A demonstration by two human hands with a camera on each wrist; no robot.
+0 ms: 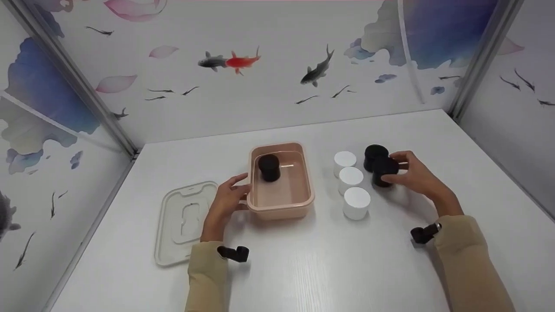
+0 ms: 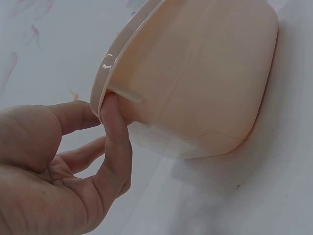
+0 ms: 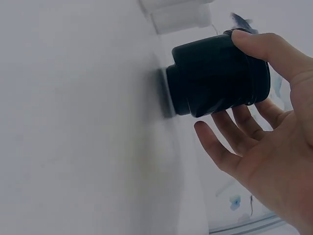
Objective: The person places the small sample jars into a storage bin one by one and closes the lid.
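A pink plastic box (image 1: 277, 212) stands on the table in the head view, with one black jar (image 1: 269, 168) inside. My left hand (image 1: 227, 197) pinches the box's rim at its left side, thumb and finger on either side of the edge in the left wrist view. On the right, my right hand (image 1: 409, 175) holds a black lidded jar (image 3: 215, 73) between thumb and fingers. Right behind it is another black jar (image 1: 373, 156), partly hidden. The held jar looks slightly raised from the table in the right wrist view.
Three white jars (image 1: 356, 203) stand in a row between the box and the black jars. A pale lid (image 1: 173, 229) lies flat left of the box, partly under my left arm. Printed panels (image 1: 277, 104) wall the table's back and sides.
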